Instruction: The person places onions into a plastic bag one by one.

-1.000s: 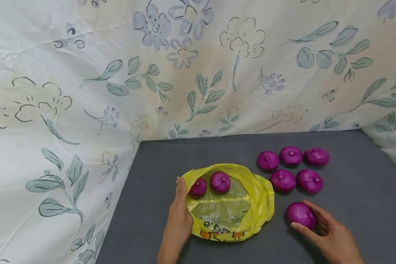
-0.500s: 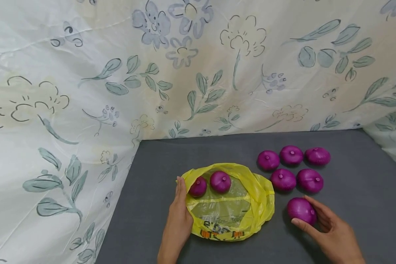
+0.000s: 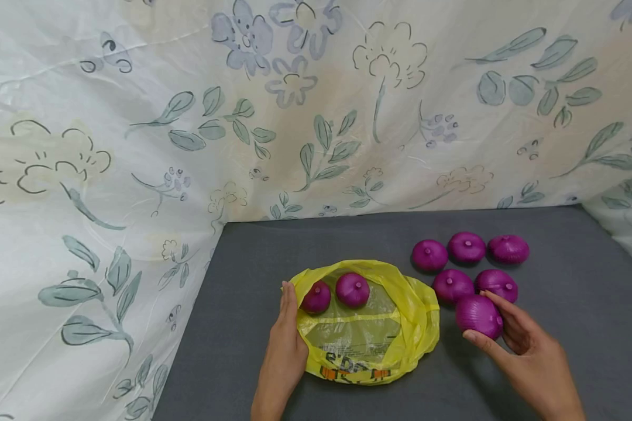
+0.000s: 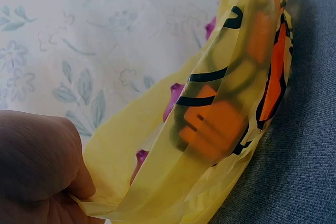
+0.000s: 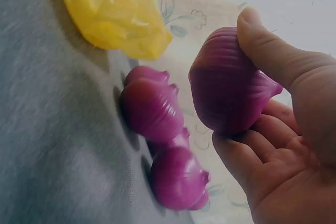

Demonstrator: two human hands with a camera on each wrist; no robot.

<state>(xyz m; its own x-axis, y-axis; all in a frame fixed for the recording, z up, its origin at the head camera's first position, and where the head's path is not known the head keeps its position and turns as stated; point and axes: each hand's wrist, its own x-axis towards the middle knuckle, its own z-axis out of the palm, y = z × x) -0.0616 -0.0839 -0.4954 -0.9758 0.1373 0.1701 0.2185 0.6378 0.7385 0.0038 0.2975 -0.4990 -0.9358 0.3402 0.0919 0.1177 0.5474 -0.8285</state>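
Note:
In the head view, my right hand holds a purple onion between thumb and fingers. The right wrist view shows this onion raised off the table, its pointed tip toward the palm. My left hand grips the left rim of a yellow plastic bag, whose mouth faces up. Inside the bag lie two purple onions, one near the middle and one by the left wall, partly covered by the rim. From the left wrist, the bag's edge runs into the fingers.
Several more purple onions sit in two rows on the dark grey tabletop, just right of the bag. A floral cloth hangs behind the table and along its left side.
My right hand has lifted the onion and moved it away from me, so it now overlaps the near row of onions in the head view. The left hand and bag stay put.

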